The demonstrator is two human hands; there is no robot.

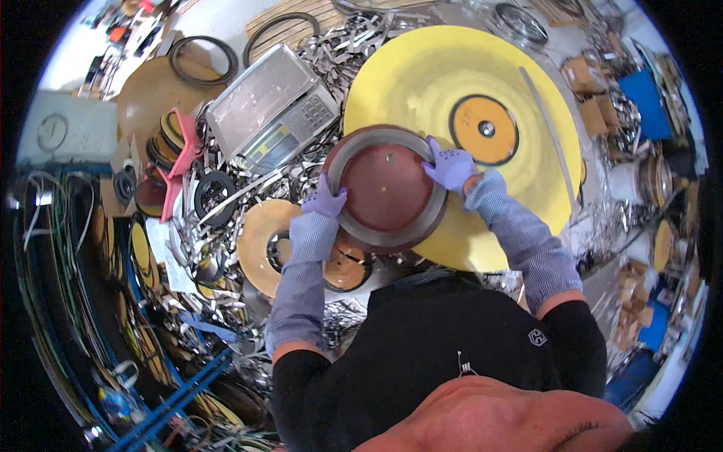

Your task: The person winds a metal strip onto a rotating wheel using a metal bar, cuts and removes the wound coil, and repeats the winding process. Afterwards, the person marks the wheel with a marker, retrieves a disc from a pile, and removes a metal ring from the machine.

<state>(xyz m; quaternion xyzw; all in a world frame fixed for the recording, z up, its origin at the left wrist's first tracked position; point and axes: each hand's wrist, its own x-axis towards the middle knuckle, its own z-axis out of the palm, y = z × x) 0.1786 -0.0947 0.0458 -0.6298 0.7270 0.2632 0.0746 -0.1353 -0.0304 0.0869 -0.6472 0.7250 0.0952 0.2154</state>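
Between my two gloved hands is a round, dark red-brown disc point(381, 197) with a raised grey ring round its rim. My left hand point(324, 199), in a lavender glove, grips its left edge. On the upper right edge, my right hand point(451, 166) is closed round the rim, thumb toward the top. The disc overlaps the left part of a large yellow round plate point(422, 68). An orange disc point(482, 139) with a dark edge and a metal hub sits on that plate. Below my left wrist lie a tan ring-shaped disc point(260, 245) and a smaller orange-brown disc point(348, 265).
A silver weighing scale point(263, 105) with a keypad stands at the upper left amid heaps of metal strip offcuts point(354, 45). Beside it are a pink holder point(181, 151) and a black ring point(215, 197). A long grey strip point(546, 124) lies across the yellow plate.
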